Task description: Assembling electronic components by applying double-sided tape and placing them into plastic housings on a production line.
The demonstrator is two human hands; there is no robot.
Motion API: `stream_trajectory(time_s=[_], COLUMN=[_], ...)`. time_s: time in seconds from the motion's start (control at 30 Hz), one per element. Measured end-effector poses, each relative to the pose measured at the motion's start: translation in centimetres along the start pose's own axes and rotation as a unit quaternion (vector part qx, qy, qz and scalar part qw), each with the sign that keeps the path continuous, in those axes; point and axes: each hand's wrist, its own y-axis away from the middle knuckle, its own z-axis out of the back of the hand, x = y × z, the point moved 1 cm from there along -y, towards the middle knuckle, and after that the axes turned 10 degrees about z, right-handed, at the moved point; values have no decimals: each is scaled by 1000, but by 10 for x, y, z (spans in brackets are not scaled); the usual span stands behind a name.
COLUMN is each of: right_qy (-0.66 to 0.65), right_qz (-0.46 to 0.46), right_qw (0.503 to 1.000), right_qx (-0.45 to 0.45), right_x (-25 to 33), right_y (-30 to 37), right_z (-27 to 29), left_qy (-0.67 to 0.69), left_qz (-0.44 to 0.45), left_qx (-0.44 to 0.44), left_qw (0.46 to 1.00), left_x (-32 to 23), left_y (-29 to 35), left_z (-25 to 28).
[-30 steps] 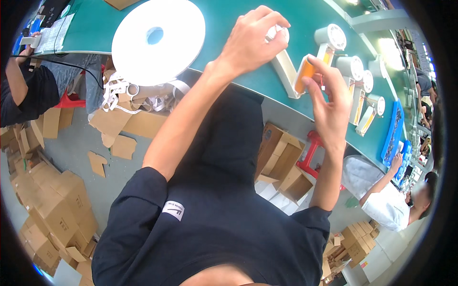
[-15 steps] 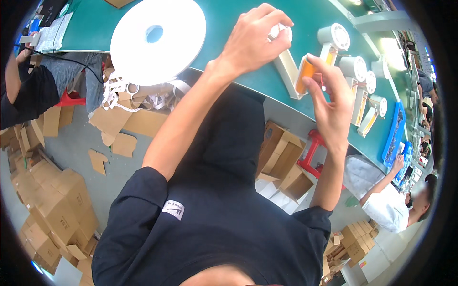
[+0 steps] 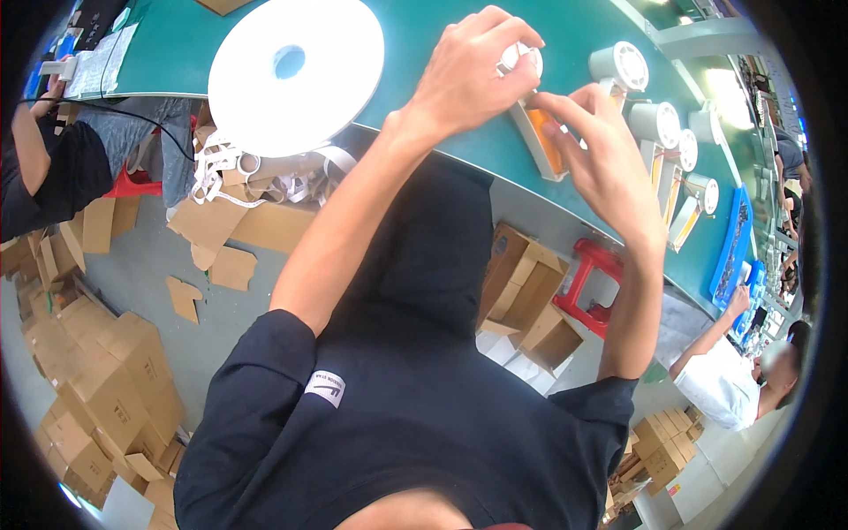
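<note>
A white handheld fan lies on the green table, its round head in the grip of my left hand. Its open handle shell points toward me. Inside that shell sits an orange battery block. My right hand is over the handle, index finger and thumb closed at the battery's upper end. The fingertips partly cover whatever wire is there. Further right stand several similar white fans with orange in their handles.
A large white reel stands at the table's left edge, above scrap strips and cardboard. On the right are a blue tray and a co-worker in white. Below the table stand a red stool and an open carton.
My right hand has moved left and brought the orange battery from beside the handle into its shell. My left hand keeps its place on the fan head.
</note>
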Motion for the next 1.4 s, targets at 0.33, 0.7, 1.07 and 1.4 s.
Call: stream_trajectory(time_s=[0.33, 0.7, 1.07, 1.4], right_qy=[84, 66, 128, 37], right_qz=[34, -6, 111, 70], right_qw=[987, 915, 947, 951], right_qx=[130, 397, 272, 299], right_x=[-6, 2, -13, -12], right_y=[-20, -23, -13, -15], right_z=[-2, 17, 0, -2], left_qy=[-8, 24, 52, 48], left_qz=[-8, -21, 10, -11], left_qx=[-2, 40, 73, 77], left_qw=[1000, 999, 996, 996], left_x=[0, 8, 6, 6], left_y=[1, 2, 1, 1], left_z=[3, 1, 1, 0])
